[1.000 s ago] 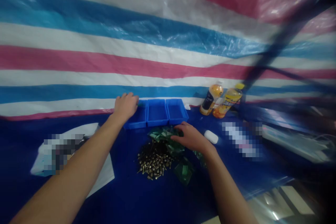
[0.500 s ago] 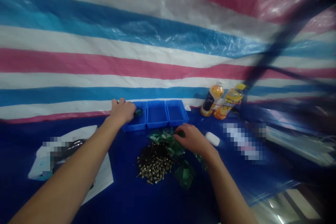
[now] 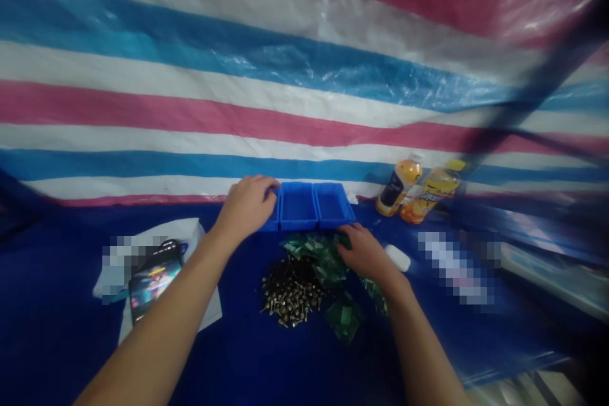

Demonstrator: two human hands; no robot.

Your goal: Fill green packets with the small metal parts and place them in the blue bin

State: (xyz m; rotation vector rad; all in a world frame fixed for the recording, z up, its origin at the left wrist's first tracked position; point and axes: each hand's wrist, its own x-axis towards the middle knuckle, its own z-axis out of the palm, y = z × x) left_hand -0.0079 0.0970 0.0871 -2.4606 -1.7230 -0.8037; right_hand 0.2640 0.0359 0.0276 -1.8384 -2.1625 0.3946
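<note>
Three small blue bins (image 3: 299, 206) stand in a row at the back of the dark blue table. My left hand (image 3: 247, 206) lies over the leftmost bin with its fingers curled; whatever they hold is hidden. My right hand (image 3: 366, 252) rests on a heap of small green plastic bags (image 3: 318, 254), fingers bent and pinching at one. A pile of dark and brass screws (image 3: 290, 295) lies just in front of the bags. A single green bag (image 3: 346, 317) sits apart, nearer to me.
A phone (image 3: 153, 279) lies on white paper (image 3: 197, 231) at the left. Two orange drink bottles (image 3: 419, 193) stand at the back right, a small white object (image 3: 398, 258) beside my right hand. A striped tarp (image 3: 285, 76) hangs behind the table.
My view has shifted, so everything sits a little further right. My left hand stays over the leftmost bin. My right hand has closed further onto the green bags.
</note>
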